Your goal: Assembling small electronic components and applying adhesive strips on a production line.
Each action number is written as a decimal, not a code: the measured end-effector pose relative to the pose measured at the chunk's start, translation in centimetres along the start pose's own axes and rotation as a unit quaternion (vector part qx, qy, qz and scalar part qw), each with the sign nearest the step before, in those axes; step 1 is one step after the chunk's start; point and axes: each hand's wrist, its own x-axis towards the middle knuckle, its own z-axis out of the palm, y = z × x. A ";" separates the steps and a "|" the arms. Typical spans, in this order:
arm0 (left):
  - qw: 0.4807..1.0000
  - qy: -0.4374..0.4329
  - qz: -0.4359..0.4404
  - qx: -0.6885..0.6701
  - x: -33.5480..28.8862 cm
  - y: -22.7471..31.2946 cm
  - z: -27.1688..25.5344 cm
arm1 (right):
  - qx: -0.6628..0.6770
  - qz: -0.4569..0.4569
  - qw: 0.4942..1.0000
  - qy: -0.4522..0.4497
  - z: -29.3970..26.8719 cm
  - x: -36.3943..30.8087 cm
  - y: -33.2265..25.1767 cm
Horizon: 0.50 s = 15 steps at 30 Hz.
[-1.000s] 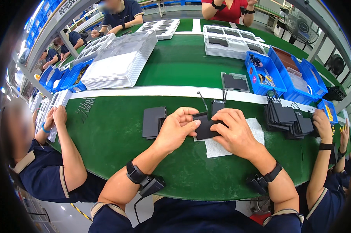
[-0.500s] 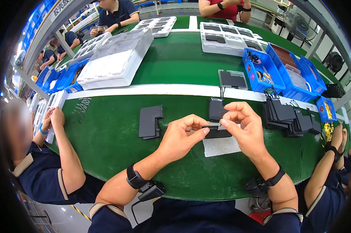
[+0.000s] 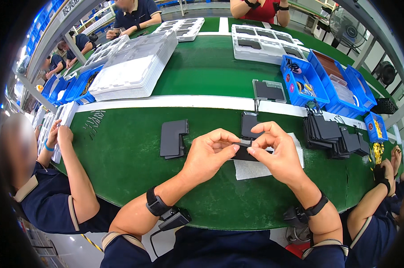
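Note:
My left hand [image 3: 211, 154] pinches the left end of a thin, flat black piece [image 3: 245, 155], thumb against forefinger. At the piece's upper edge, the thumb and fingertips of my right hand [image 3: 278, 154] are pressed together; anything tiny between them is too small to make out. Under the hands lies a white sheet [image 3: 251, 172] on the green table. Just beyond my fingers rests a black flat pack with a short lead [image 3: 249, 123], partly covered by the right hand. A black L-shaped case [image 3: 173, 138] lies left of my hands.
Stacked black packs with leads [image 3: 322, 129] stand to the right, near blue bins [image 3: 302, 85]. White trays [image 3: 135, 71] are piled at the back left. Small metallic strips [image 3: 94, 120] lie on the left. Co-workers sit on both sides and across the table.
My right hand has moved left, its fingertips now close to my left thumb. The black piece shows its flat face more, and more of the white sheet shows at right.

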 end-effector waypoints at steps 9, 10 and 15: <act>0.999 0.028 -0.013 -0.012 0.0 0.2 -0.1 | -0.225 -0.215 0.948 0.062 0.4 0.4 1.1; 0.999 0.028 -0.013 -0.013 0.0 0.0 -0.1 | -0.225 -0.215 0.948 0.061 0.3 0.5 1.2; 1.000 0.022 -0.016 0.002 -0.1 0.4 -0.4 | -0.361 -0.344 0.864 0.071 -0.2 1.0 1.3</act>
